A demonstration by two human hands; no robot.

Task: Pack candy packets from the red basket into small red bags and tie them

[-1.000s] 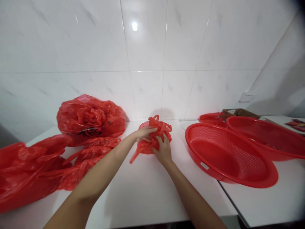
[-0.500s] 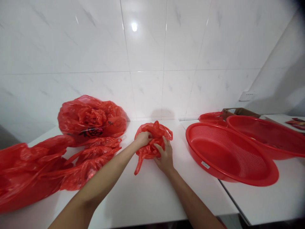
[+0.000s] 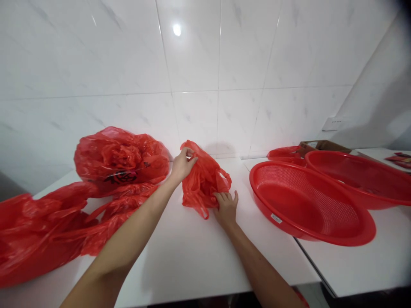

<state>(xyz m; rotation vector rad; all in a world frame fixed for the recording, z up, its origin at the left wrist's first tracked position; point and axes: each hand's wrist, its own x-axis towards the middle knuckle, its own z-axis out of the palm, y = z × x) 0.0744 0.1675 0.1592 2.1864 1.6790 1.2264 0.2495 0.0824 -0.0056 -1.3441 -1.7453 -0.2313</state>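
Fingers (image 3: 192, 154) of left hand (image 3: 181, 167) pinching raised upper edge of red bag (image 3: 207, 167). Right hand (image 3: 226, 209) touching bag's near right side, little finger lifted; firm grip or light contact, cannot tell. Bag loose and crumpled, mid-desk, near wall. Desk (image 3: 192, 261) white, smooth; dark seam along right. Bulging bags (image 3: 109, 154) to left, perforated red basin (image 3: 289, 199) to right, second basin (image 3: 382, 202) beyond. Behind: glossy pale marbled tiles (image 3: 195, 55), lamp glare, socket (image 3: 332, 124) low at right.
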